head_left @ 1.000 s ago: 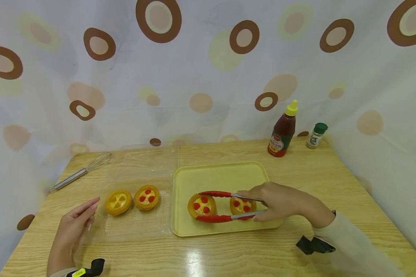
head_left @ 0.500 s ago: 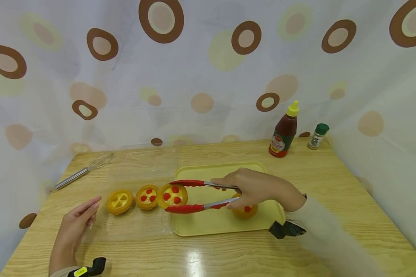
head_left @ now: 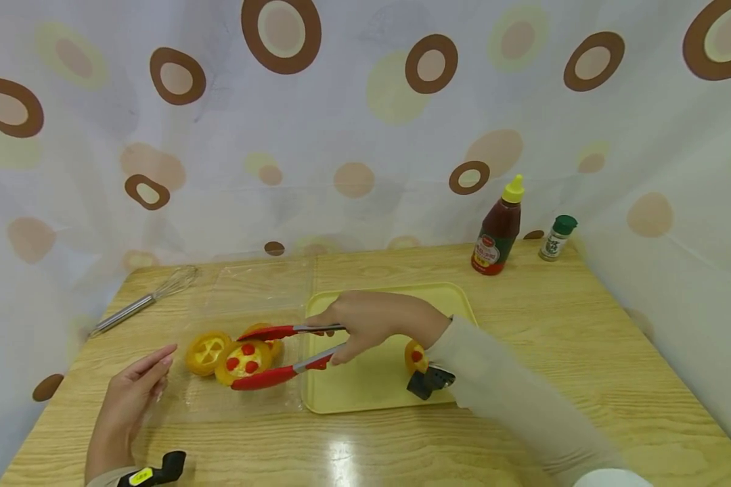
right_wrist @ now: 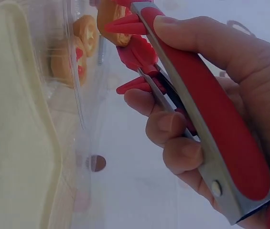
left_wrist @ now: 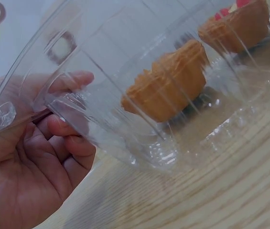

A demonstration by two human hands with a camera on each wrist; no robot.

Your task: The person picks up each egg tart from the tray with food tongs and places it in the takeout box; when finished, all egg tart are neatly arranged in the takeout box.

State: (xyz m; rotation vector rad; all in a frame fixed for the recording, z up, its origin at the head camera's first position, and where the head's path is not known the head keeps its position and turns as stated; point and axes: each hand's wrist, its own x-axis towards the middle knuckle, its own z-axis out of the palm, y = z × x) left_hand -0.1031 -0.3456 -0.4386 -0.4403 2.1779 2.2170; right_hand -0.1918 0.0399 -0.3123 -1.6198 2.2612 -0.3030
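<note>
My right hand [head_left: 365, 321] grips red-and-silver tongs [right_wrist: 206, 100]. Between the tong tips is an egg tart with red toppings [head_left: 244, 363], above the clear plastic container [head_left: 244, 403] and partly in front of another red-topped tart [head_left: 275, 346]. To its left, a tart with yellow toppings [head_left: 208, 353] sits in the container. At the container's left side, my left hand [head_left: 135, 389] pinches its edge; the left wrist view shows fingers on both sides of the clear plastic. One more red-topped tart [head_left: 415, 355] lies on the yellow tray [head_left: 365, 399], half covered by my right sleeve.
The container's clear lid [head_left: 262, 287] lies folded back behind it. A whisk [head_left: 143, 302] rests at the back left. At the back right stand a red sauce bottle [head_left: 496, 233] and a green-capped shaker [head_left: 557, 238]. A patterned curtain [head_left: 353, 122] closes off the table's far edge.
My right hand has carried the red-topped tart in the tongs leftward, up off the tray and over to the container. The left hand has stayed at the container's edge.
</note>
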